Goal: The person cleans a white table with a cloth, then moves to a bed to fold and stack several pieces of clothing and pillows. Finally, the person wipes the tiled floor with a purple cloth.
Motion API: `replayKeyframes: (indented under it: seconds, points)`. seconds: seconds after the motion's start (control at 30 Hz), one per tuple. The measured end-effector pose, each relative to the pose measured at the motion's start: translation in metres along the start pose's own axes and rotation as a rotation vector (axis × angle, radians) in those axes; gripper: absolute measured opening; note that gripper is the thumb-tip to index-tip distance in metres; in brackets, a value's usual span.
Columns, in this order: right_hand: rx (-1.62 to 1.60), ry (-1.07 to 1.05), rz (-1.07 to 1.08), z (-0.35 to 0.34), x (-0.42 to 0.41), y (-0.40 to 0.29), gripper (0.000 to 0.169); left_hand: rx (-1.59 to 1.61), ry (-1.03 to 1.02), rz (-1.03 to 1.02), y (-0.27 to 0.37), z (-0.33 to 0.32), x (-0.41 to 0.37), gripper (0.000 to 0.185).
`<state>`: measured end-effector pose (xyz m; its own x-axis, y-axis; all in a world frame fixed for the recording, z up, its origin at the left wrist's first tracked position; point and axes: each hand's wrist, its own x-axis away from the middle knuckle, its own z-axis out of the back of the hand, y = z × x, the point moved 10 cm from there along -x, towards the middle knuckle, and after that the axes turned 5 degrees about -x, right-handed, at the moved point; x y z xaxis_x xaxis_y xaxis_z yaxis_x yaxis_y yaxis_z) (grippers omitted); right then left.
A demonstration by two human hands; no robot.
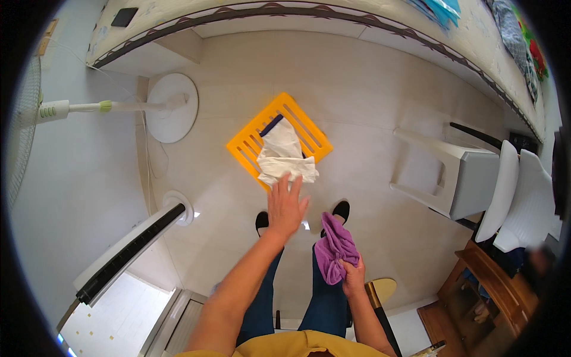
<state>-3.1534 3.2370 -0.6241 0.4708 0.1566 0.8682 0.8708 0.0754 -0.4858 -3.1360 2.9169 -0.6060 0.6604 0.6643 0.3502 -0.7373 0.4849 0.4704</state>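
My left hand (285, 207) reaches forward with its fingers apart, and its fingertips are over the near edge of a folded white cloth (285, 145). Whether they touch the cloth I cannot tell. The cloth looks like a garment with a dark blue band at its far end. It lies on a yellow slatted plastic stand (316, 134), standing before my feet. In my right hand (354, 273) is a bunched purple cloth (335, 250), gripped at its lower right side and held above my right knee.
A pedestal fan's round white base (171, 125) and a black-and-white tower appliance (134, 250) stand to the left. On the right are a grey-and-white stool (473, 183) and a wooden cabinet (495, 276). Across the far side runs a bed (312, 6) with a dark phone-like slab (124, 17) on it.
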Motion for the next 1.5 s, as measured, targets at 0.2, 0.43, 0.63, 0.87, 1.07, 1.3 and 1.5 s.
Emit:
replayKeyframes:
  seconds: [0.2,0.43,0.63,0.87,1.07,1.3,1.5]
  points:
    - [0.066,0.064,0.030,-0.028,-0.019,0.023,0.042,-0.298,0.110,-0.235,-0.053,-0.014,-0.041,0.054]
    - [0.079,0.081,0.156,-0.062,-0.084,0.015,0.041,0.469,0.376,0.009,-0.148,0.024,-0.028,0.033]
    - [0.105,-0.019,0.226,-0.113,-0.131,-0.025,0.042,1.657,0.318,0.624,-0.202,-0.054,-0.014,0.066]
    - [0.217,-0.261,0.229,-0.213,-0.167,-0.029,0.045,1.789,0.426,0.596,-0.212,-0.060,-0.026,0.065]
    - [0.354,-0.543,0.229,-0.313,-0.149,0.005,0.043,1.901,0.804,0.581,-0.308,-0.025,0.010,0.060]
    - [0.353,-0.518,-0.042,-0.257,-0.166,0.053,0.050,1.744,0.973,0.532,-0.439,0.005,0.048,0.052]
    - [0.259,-0.387,0.094,-0.128,-0.250,-0.037,0.049,1.359,1.175,0.646,-0.442,0.031,0.055,0.054]
